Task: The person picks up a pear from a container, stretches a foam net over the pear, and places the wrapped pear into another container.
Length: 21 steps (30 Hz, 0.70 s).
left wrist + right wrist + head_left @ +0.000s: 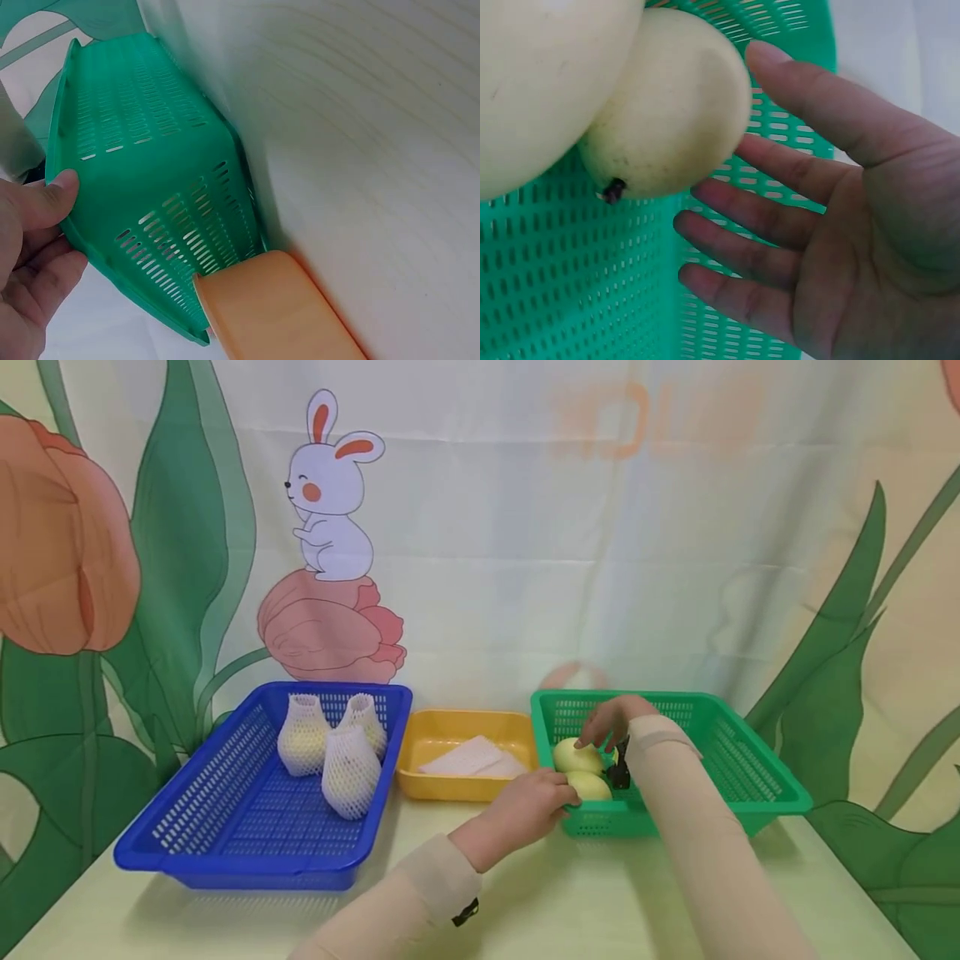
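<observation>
Two pale yellow-green melons lie at the left end of a green plastic basket [757, 806]. The far melon [576, 758] has a short dark stem in the right wrist view; the near melon [587, 786] is beside it. My right hand [810, 217] reaches into the basket, fingers spread and slightly bent, fingertips right at the side of the far melon. With my left hand [525, 810] I grip the basket's near left corner, thumb [56, 196] on the outer wall by the rim. In the head view its fingertips overlap the near melon.
To the left, a blue basket [247, 867] holds three fruits in white foam net sleeves [351, 772]. Between the baskets stands a yellow tray [450, 789] with flat white foam nets [472, 758]. A printed curtain [480, 527] hangs behind the table [570, 910].
</observation>
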### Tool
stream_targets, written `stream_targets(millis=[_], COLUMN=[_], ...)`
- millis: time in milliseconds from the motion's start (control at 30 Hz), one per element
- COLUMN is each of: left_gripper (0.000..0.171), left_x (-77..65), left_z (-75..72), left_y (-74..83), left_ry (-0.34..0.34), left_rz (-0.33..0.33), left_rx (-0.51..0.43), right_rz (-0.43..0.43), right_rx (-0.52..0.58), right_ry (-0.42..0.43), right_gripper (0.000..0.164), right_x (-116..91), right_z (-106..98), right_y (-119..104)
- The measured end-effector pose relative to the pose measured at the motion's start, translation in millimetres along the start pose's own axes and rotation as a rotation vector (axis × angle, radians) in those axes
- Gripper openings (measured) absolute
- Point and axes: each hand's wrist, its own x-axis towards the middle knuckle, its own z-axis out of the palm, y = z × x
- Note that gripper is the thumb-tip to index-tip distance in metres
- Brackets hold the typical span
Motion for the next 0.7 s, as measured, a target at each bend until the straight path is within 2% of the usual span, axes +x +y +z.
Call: stream_targets(millis=[167,300,567,700], left_gripper=[0.015,0.016,0.017,0.018], left_x=[1.2,2.3,2.1,1.3], left_z=[-2.8,-4.7,-0.9,0.2], left_y=[-0.2,0.2,1.7,2.4], left_ry=[-0.035,-0.054,-0.046,-0.045], left_rz=[-0.021,-0.045,-0.080,-0.087], left_rx=[-0.008,-0.025,-0.062,-0.044], right_rz=[0.025,0.046,0.072,0.052], right_rx=[-0.012,-0.071,-0.196,-0.222], right_ry=[-0.014,-0.027,-0.056,-0.078], right_gripper=[0.065,0.069,0.080,0.075], right_x=[8,8,20,27], right_z=[4,3,5,9], right_y=[-5,-9,-7,-5])
